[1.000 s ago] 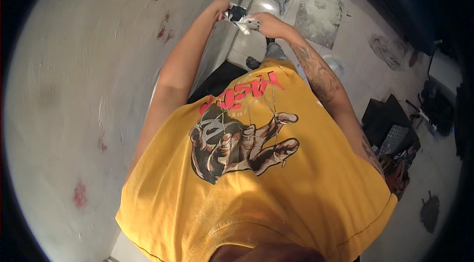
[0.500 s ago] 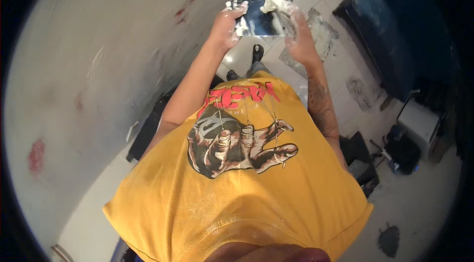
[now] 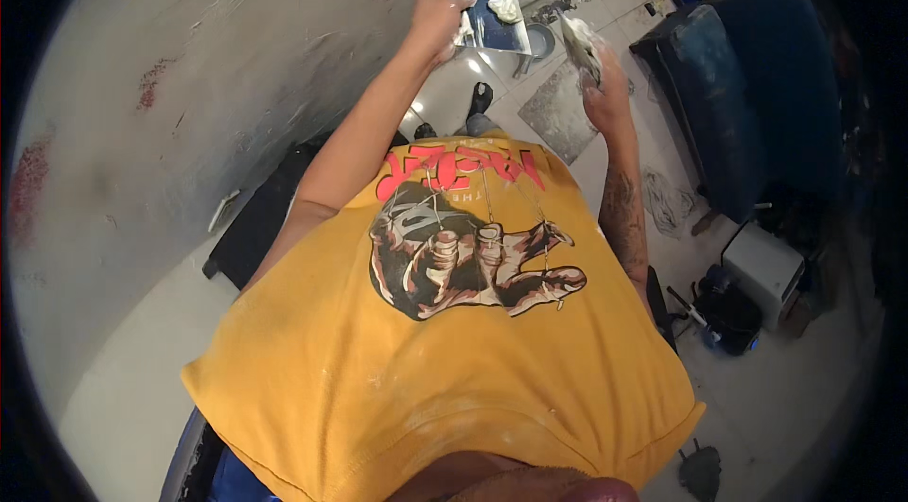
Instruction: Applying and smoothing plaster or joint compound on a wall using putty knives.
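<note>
My left hand [image 3: 443, 22] grips a flat, shiny metal plate [image 3: 492, 29] by its left edge, the thumb lying over its face. A lump of white putty [image 3: 506, 7] sits on the plate's right half, and white smears mark its left side. To the right and apart from the plate, my right hand [image 3: 610, 97] is closed on a putty knife [image 3: 579, 41] seen almost edge-on. White putty coats the knife and some of the fingers, so its exact shape is hard to make out.
A grey wall [image 3: 180, 95] with reddish stains runs along the left. A pan-like thing with a handle [image 3: 539, 42] lies on the tiled floor beyond the plate. At the right stand a dark blue, sofa-like piece [image 3: 719, 77] and a whitish box [image 3: 764, 266] beside black equipment [image 3: 724, 313].
My right hand has drawn away from the plate to the right with the putty knife. The putty lump now rests on the plate. My left hand and the plate have moved slightly up.
</note>
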Tool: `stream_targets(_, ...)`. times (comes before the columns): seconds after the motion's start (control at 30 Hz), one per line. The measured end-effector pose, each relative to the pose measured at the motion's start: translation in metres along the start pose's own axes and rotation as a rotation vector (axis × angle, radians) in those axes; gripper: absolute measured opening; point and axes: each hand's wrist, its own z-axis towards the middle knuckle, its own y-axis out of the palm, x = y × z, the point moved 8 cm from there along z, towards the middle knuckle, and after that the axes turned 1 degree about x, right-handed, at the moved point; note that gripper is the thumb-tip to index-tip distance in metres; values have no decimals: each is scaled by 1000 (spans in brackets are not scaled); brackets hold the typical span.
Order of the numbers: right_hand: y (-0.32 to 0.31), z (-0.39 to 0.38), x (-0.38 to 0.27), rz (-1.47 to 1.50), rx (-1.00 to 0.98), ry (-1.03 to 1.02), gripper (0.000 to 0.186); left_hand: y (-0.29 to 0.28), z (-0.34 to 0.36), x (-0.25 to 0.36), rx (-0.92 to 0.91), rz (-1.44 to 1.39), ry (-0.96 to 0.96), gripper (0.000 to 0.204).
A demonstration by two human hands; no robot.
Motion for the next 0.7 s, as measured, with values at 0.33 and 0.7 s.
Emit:
stream_targets(0.33, 42, 22, -35, -215, -221, -99, 34, 5, 17, 10, 191, 273, 240, 14)
stream_targets(0.7, -145, 163, -28, 1169, -177, 129, 58, -12, 14, -11, -137, 142, -63, 11)
